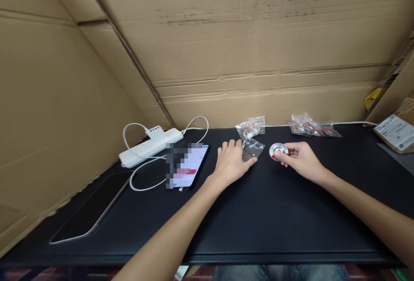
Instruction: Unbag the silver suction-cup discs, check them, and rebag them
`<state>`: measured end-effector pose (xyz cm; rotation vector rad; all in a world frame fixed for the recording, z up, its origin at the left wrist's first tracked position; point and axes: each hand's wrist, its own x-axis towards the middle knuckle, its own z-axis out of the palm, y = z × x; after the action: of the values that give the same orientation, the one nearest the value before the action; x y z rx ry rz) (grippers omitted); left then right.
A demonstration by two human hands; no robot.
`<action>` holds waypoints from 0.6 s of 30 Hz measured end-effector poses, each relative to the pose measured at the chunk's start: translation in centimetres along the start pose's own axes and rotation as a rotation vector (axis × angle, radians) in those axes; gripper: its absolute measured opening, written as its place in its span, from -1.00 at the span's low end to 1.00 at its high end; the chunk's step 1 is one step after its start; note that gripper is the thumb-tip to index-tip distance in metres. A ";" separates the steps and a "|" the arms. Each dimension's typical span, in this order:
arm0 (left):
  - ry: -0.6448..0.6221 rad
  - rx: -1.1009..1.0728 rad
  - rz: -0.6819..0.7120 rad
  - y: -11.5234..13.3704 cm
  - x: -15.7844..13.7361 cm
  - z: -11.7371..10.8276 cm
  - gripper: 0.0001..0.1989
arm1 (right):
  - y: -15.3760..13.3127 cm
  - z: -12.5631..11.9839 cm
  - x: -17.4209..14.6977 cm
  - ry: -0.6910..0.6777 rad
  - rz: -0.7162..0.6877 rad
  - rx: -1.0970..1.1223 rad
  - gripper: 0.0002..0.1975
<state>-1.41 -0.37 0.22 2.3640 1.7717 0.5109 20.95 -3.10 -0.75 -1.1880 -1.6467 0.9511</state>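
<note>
Pinched between the thumb and fingers of my right hand is a round silver metal disc, with a raised ring and a small red spot near my thumb. I cannot tell what kind of part it is. My left hand lies palm down on the black table, fingers apart and thumb stretched toward the disc. Between that thumb and forefinger lies a crumpled clear plastic bag, which the hand partly covers. Just behind it, another clear bag holds a pale round piece with red on it.
Several clear bags with red-marked pieces lie at the back. On the left are a white power strip, a lit phone with a cable, and a dark flat panel. A labelled package sits right; cardboard walls enclose the table.
</note>
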 end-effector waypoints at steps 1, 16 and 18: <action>-0.034 -0.056 -0.016 -0.2 0.1 0.0 -0.39 | 0.0 0.0 0.0 0.002 0.003 0.006 -0.65; -0.157 -0.873 0.090 0.9 -0.2 -0.6 -0.66 | -2.6 0.4 -0.9 0.076 -0.096 0.120 -0.76; -0.172 -0.974 0.106 1.3 -0.3 -0.8 -0.63 | -2.8 0.4 -1.0 0.096 -0.134 0.117 -0.78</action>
<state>-0.60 -1.14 1.33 1.7191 0.9624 0.8909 19.90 -4.81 1.46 -1.0160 -1.5524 0.8806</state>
